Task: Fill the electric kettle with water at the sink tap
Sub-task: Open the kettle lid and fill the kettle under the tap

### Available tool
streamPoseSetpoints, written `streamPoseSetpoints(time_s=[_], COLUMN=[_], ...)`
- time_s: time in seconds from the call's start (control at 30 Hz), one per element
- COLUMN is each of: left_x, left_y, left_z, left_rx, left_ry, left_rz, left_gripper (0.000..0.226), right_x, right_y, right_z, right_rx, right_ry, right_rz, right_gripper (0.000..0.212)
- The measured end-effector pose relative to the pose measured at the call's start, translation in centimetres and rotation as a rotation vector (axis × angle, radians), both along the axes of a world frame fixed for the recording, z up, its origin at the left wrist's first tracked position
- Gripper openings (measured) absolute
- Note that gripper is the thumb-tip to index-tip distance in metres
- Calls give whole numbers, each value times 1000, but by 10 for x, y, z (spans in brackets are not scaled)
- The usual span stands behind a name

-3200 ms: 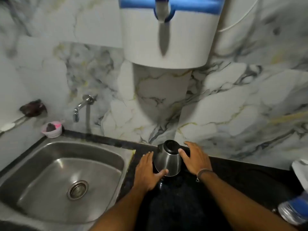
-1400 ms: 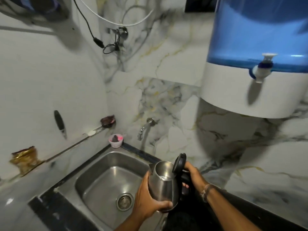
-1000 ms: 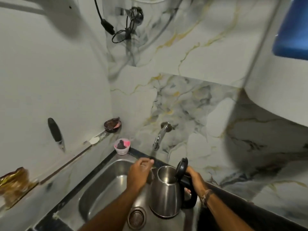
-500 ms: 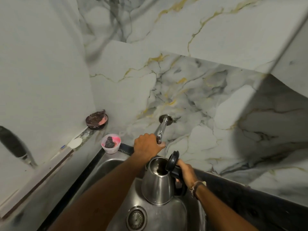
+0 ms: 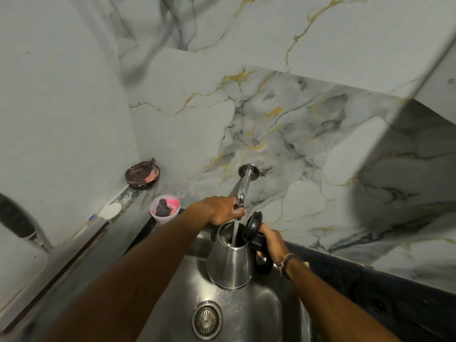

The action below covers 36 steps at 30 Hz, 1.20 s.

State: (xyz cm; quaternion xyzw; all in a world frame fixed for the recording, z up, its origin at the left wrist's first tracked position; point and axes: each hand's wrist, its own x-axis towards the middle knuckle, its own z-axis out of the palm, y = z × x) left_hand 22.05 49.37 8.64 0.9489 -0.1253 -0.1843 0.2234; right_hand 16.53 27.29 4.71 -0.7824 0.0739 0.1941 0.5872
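The kettle [image 5: 230, 261] is held upright over the sink [image 5: 249, 314], its steel body just above the basin floor and directly below the tap [image 5: 244, 185]. Its black lid [image 5: 252, 225] stands flipped open on the right side of the mouth. A thin stream of water [image 5: 235, 230] falls from the tap's spout straight into the open mouth.

The right hand [image 5: 272, 240] is wrapped tight around the kettle's black handle [image 5: 264, 257], thumb up near the lid hinge; a cord band sits on that wrist. The left hand [image 5: 218, 209] reaches across in front of the kettle and is closed on the lower end of the tap, fingers curled around the spout just above the stream. The two hands are apart, one on the tap and one on the handle, with the kettle's mouth between them.

The drain [image 5: 207, 320] lies in the basin floor, nearer the camera than the kettle and a little left of it. At the sink's back left corner stands a small pink cup [image 5: 164, 211] with something dark inside. Beyond it, on a ledge in the wall corner, rests a dark round dish [image 5: 142, 174] with a pink smear. The black desk [image 5: 370, 282] runs along the right of the sink below the marble wall [image 5: 283, 124]
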Motion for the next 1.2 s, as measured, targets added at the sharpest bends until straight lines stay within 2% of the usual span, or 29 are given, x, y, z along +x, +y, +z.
streamPoseSetpoints(time_s=[0.13, 0.3, 0.4, 0.47, 0.6, 0.73, 0.8, 0.87, 1.03, 1.13, 1.2], left_x=[4, 5, 7, 9, 8, 6, 5, 4, 4, 5, 4], left_y=[-1, -3, -3, -3, -4, -4, -5, -5, -3, -4, -4], left_z=[0, 6, 7, 7, 8, 10, 13, 13, 10, 10, 10], left_rx=[32, 89, 117, 109, 95, 95, 89, 82, 85, 94, 89], left_ry=[26, 56, 80, 88, 102, 111, 114, 113, 100, 93, 101], left_rz=[-14, -18, -16, -11, -4, -1, 4, -2, 2, 3, 5], left_gripper=[43, 43, 44, 48, 56, 54, 59, 53, 43, 42, 40], right_x=[1, 1, -1, 0, 2, 6, 9, 10, 11, 12, 12], right_y=[2, 1, -1, -1, -2, -5, -5, -6, -5, -5, -5], right_z=[0, -3, -1, 1, 1, -5, -6, -7, -12, -15, -16], right_rx=[6, 13, 15, 27, 54, 66, 56, 50, 55, 59, 60], right_ry=[-9, -29, -45, -43, -19, -7, -6, 3, 3, -5, -7], right_rz=[4, -12, 1, 2, -9, -13, -14, -14, -4, -4, -4], right_gripper=[65, 69, 53, 50, 55, 75, 69, 64, 79, 81, 74])
